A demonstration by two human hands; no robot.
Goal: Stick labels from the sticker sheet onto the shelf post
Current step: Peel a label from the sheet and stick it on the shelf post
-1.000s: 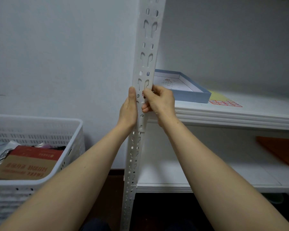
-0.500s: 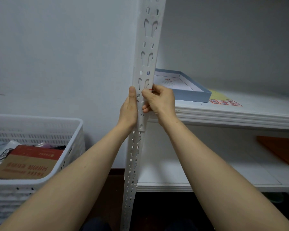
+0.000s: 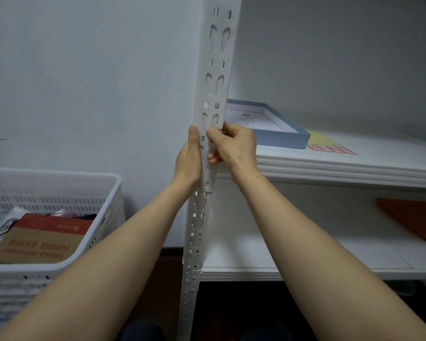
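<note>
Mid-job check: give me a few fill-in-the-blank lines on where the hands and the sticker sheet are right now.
The left hand holds the shelf post by its ____ edge. The right hand pinches the post's ____ edge. The sticker sheet lies on the upper shelf, right of the open ____ box. The white basket holds a brown-and-____ carton.
Missing words: left; right; blue; red.

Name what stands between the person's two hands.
The white shelf post, its slotted face showing between the left hand and the right hand in the head view. Both touch it.
</note>
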